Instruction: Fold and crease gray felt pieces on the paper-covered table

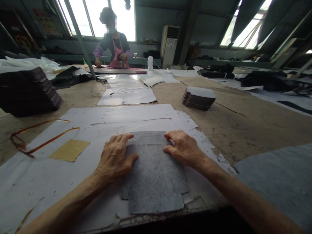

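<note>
A grey felt-like fabric piece (156, 175), with notched corners at its near end, lies flat in front of me near the table's front edge. Along its left side rests my left hand (117, 156), thumb on the top face and fingers stretched toward the far left corner. My right hand (182, 148) touches the far right corner, its thumb and forefinger apart and the other fingers bent. Neither hand lifts the piece. Beneath it is a large white paper sheet (97, 130); whether the piece is one layer or several I cannot tell.
Eyeglasses (21, 148) and a tan square (70, 150) lie to the left. A tall stack of dark pieces (26, 91) stands behind them. A smaller stack (198, 99) sits ahead right, grey fabric (280, 178) nearer. A person (117, 48) in a pink apron stands across the table.
</note>
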The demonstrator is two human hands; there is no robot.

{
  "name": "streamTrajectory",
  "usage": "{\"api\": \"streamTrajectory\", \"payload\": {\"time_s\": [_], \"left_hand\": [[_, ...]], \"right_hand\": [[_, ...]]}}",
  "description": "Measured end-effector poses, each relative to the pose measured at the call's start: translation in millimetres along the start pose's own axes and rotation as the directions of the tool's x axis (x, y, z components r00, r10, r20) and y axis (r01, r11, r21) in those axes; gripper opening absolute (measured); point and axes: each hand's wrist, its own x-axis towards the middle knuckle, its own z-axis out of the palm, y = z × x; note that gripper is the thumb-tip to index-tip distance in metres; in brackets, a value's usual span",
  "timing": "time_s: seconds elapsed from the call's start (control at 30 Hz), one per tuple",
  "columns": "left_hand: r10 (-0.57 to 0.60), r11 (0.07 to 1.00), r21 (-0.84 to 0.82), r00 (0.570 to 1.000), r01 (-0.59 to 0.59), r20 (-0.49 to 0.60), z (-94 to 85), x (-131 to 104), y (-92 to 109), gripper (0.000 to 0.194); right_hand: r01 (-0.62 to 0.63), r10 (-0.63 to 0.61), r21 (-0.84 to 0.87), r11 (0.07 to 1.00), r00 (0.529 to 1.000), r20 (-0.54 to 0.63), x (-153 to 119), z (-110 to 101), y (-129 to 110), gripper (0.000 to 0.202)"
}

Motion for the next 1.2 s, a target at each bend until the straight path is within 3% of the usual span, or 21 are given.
{"api": "streamTrajectory", "payload": {"time_s": [0.13,0.23,0.43,0.57,0.67,0.97,1.2], "left_hand": [[0.058,0.998,-0.044,0.963,-0.048,0.263,-7.7,23,-5,0.04],[0.019,0.997,-0.073,0.935,0.007,0.353,-10.8,35,-4,0.041],[-0.155,0.985,-0.029,0.936,0.173,0.315,-11.6,34,0,0.04],[-0.255,0.932,-0.176,0.918,0.317,0.305,-11.2,28,-3,0.026],[-0.267,0.906,-0.251,0.922,0.34,0.281,-10.5,26,-6,0.026],[-0.251,0.95,-0.103,0.918,0.294,0.306,-8.5,29,-10,0.027],[-0.233,0.943,-0.157,0.921,0.292,0.313,-6.4,30,-9,0.025]], "right_hand": [[-0.008,-0.002,0.089,0.996,0.994,0.113,12,-3,7,0.03],[-0.07,0.044,0.153,0.986,0.985,0.168,19,-3,11,0.025],[-0.216,0.17,0.21,0.954,0.961,0.22,16,0,7,0.016],[-0.389,0.358,0.247,0.887,0.92,0.162,9,2,6,0.026],[-0.478,0.454,0.318,0.819,0.878,0.15,4,5,11,0.03],[-0.45,0.432,0.377,0.81,0.892,0.137,0,13,18,0.021],[-0.439,0.414,0.479,0.761,0.896,0.162,0,12,18,0.019]]}}
